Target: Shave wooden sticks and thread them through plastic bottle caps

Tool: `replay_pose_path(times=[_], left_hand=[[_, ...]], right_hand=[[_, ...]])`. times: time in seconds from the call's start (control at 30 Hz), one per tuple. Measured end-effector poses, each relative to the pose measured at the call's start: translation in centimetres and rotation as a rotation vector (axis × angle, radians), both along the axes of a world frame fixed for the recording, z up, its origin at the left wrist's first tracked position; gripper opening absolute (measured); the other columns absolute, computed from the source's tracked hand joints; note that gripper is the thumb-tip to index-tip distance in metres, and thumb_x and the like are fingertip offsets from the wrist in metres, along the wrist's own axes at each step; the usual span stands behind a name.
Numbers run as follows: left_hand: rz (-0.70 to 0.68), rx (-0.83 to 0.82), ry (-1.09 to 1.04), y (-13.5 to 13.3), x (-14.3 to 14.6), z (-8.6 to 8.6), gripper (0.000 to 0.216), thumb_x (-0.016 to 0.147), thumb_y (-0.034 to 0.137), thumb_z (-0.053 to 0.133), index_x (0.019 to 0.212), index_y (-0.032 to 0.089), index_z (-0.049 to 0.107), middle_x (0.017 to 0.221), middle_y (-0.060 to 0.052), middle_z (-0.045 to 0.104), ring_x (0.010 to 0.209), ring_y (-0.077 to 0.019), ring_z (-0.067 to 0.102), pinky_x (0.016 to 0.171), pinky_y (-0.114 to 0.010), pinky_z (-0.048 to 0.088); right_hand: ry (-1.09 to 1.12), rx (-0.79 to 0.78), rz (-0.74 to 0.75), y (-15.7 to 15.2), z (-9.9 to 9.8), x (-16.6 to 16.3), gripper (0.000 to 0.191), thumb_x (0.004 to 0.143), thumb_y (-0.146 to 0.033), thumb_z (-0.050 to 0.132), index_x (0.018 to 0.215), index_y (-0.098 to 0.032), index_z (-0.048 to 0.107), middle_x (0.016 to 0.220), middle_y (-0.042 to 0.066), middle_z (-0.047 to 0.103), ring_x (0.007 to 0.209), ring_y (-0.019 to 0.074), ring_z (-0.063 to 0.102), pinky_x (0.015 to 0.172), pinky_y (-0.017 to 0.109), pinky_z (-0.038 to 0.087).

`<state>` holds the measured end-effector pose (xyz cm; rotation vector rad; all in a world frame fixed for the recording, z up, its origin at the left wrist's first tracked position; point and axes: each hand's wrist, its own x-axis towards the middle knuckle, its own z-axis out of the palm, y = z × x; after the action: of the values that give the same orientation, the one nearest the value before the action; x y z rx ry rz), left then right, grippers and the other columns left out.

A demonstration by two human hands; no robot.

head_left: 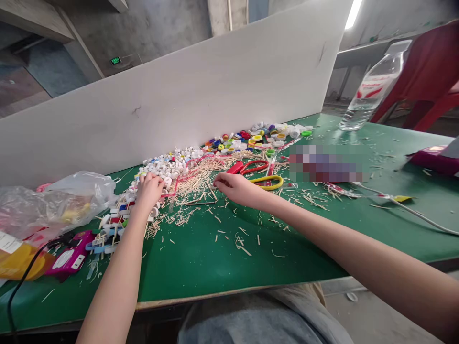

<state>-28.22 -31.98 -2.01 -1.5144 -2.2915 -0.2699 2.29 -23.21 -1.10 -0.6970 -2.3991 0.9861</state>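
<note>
My left hand (149,191) rests at a heap of small white bottle caps (172,165), its fingers bent down and closed among them. What sits between those fingertips is hidden. Over the edge of a pile of thin wooden sticks (197,179), my right hand (234,187) is closed in a pinch, and anything in it is too small to make out. Just beyond my right hand lie scissors or pliers with a red handle (256,166) and a yellow handle (270,182). A dark thin rod (201,203) lies on the green table (215,258) between my hands.
Coloured caps (258,137) lie along the white partition (201,95). Plastic bags (86,191) and a magenta power strip (71,255) with a black cord are at left. A water bottle (373,91) stands at right, beyond a blurred-out object (324,165) and a white cable (423,217).
</note>
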Motion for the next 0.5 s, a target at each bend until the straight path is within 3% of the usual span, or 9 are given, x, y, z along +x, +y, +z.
replay_pose_path(times=[0.5], left_hand=[[0.027,-0.044,0.147,-0.39,1.1,0.45,0.028,0.088,0.029,0.043,0.086,0.016,0.067,0.107,-0.016,0.058,0.105,-0.0371,0.048,0.086,-0.046,0.044]], right_hand=[[-0.011,0.052,0.013,0.0,-0.02,0.1,0.025,0.091,-0.036,0.041,0.094,-0.02,0.059,0.081,0.004,0.065,0.064,0.0135,0.052,0.057,0.027,0.038]])
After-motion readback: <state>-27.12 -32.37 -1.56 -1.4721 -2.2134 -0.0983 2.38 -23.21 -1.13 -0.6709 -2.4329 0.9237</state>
